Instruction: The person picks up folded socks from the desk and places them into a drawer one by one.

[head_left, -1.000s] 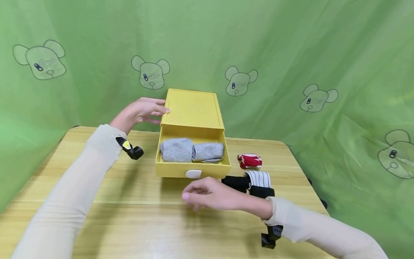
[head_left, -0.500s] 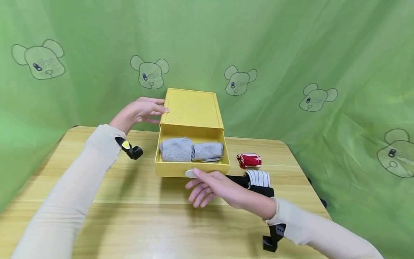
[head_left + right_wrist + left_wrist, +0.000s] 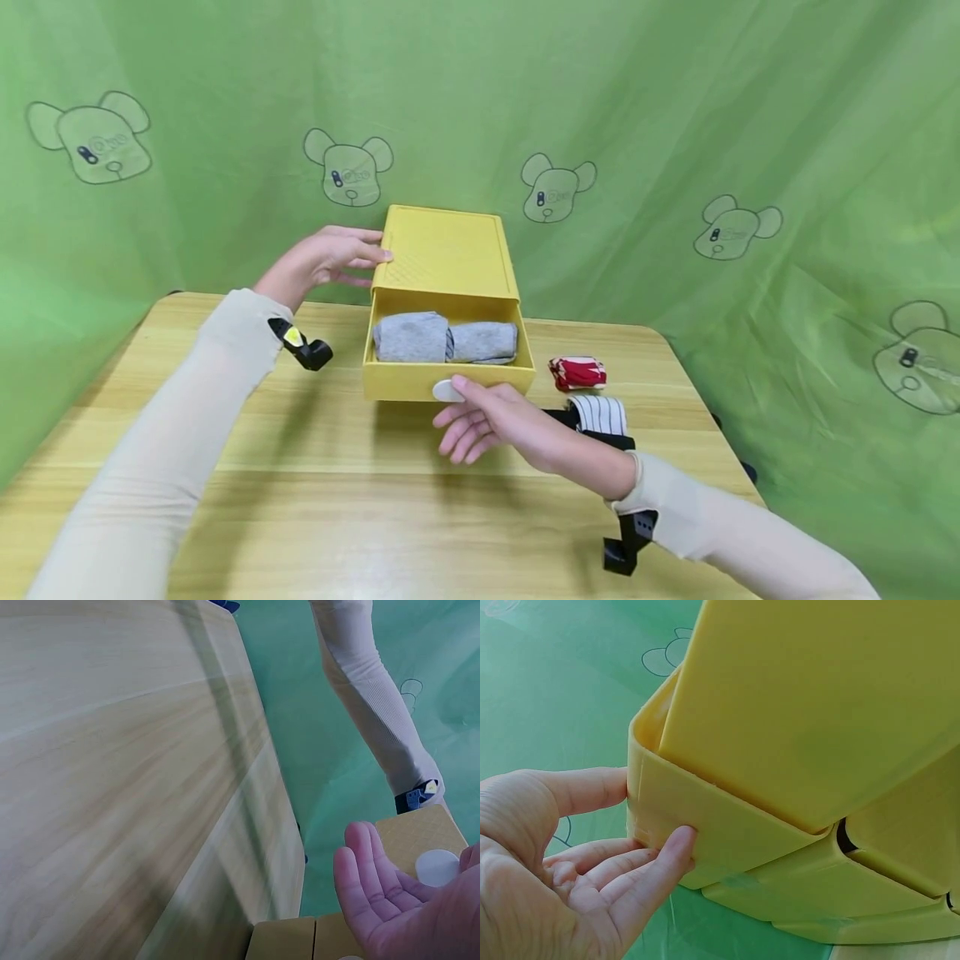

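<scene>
A yellow drawer cabinet (image 3: 450, 250) stands at the back of the table with its top drawer (image 3: 405, 383) pulled out. Two rolled grey garments (image 3: 411, 337) lie side by side in that drawer. My left hand (image 3: 330, 258) is at the cabinet's left side, thumb near the top edge; the left wrist view has its fingertips (image 3: 679, 840) touching the yellow casing. At the drawer front, the thumb of my right hand (image 3: 502, 421) presses by the white round knob (image 3: 446, 390). Its other fingers extend loosely below the drawer. In the right wrist view the knob (image 3: 437, 868) shows beside the palm.
To the right lie a red-and-white folded cloth (image 3: 577, 373), a striped white roll (image 3: 600, 414) and black rolled cloth (image 3: 611, 439), partly behind my right forearm. Lower drawers (image 3: 281, 937) sit under the top one. A green curtain (image 3: 637, 100) hangs behind the wooden table (image 3: 300, 500).
My right hand has risen from below the drawer and set its thumb at the knob. The drawer has slid slightly inward with the grey garments. The left hand has stayed put.
</scene>
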`<state>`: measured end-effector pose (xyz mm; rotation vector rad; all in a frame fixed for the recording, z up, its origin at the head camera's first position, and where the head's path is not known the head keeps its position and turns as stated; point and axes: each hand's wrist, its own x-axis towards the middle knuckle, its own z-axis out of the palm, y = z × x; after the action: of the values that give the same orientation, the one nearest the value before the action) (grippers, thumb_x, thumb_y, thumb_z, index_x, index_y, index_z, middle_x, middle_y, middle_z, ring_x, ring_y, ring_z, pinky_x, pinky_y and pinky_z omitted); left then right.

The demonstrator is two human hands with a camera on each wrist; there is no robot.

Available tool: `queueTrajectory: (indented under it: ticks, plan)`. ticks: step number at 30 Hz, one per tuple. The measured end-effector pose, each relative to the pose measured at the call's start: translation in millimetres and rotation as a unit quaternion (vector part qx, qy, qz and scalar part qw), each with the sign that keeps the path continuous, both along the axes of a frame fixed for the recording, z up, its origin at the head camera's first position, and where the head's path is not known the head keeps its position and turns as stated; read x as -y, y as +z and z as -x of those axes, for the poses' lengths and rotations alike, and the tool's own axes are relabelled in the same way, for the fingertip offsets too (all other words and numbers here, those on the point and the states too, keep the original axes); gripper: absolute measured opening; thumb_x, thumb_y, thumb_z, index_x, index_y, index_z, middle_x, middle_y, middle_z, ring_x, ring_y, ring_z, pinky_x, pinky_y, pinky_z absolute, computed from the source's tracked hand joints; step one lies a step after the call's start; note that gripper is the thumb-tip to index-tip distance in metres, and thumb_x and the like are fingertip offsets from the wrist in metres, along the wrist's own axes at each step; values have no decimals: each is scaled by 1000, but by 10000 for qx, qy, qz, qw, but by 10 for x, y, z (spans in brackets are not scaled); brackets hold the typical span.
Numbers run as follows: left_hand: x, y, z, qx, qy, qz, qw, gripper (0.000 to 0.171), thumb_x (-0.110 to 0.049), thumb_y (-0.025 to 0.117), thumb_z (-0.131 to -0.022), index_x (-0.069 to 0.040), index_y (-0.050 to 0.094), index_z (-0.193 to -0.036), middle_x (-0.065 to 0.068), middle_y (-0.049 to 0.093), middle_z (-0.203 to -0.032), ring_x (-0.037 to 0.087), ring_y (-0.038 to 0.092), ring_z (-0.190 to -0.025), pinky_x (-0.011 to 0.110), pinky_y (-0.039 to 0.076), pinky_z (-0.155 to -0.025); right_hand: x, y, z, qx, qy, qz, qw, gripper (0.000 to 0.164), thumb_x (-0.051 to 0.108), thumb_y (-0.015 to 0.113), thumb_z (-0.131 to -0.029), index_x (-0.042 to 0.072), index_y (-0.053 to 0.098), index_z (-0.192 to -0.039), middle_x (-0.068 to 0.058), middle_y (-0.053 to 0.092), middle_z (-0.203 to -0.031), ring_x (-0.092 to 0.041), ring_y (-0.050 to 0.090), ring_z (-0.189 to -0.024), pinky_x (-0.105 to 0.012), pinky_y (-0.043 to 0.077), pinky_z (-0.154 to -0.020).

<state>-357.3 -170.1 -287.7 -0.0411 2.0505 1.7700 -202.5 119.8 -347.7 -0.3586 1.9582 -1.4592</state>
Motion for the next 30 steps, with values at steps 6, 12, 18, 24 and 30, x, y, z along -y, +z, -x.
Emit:
queueTrajectory:
  ticks: [6,12,18,24,30]
  plan:
    - [-8,-9,5,-5,-39,-10,10000,76,-11,64,-101,-12,21,-163,13,35,-165,31,37,-151,48,44,-120,28,-11,91,-69,-187,-55,9998,68,57,42,-105,-4,71,-112,-6,78,-84,-15,73,-70,-30,63,-69]
    - [-8,-16,2,-19,-10,-29,10000,75,-11,64,-100,-11,22,-163,13,36,-164,31,39,-150,48,44,-119,68,-4,204,-215,-260,-81,9994,70,59,41,-104,-4,72,-112,-6,78,-83,-16,73,-70,-31,64,-69]
    - [-3,-8,-7,-38,15,-24,10000,75,-10,64,-100,-11,23,-162,13,37,-164,31,39,-150,49,44,-119,109,1,351,-216,-360,-136,9990,70,58,41,-104,-4,72,-113,-4,77,-82,-15,73,-70,-29,63,-68]
    - [7,-7,-10,-42,-54,-2,10000,76,-11,64,-100,-12,21,-163,12,34,-165,31,37,-151,49,43,-120,136,-7,493,-258,-340,-81,9991,71,55,39,-105,-9,69,-117,-4,77,-81,-15,73,-70,-27,62,-67]
    - [16,-13,-8,-86,-36,2,10000,75,-11,64,-101,-12,22,-163,12,34,-165,32,36,-152,49,43,-120,157,-12,642,-250,-398,-19,9989,71,54,39,-105,-10,68,-117,-3,76,-80,-14,72,-69,-26,61,-65]
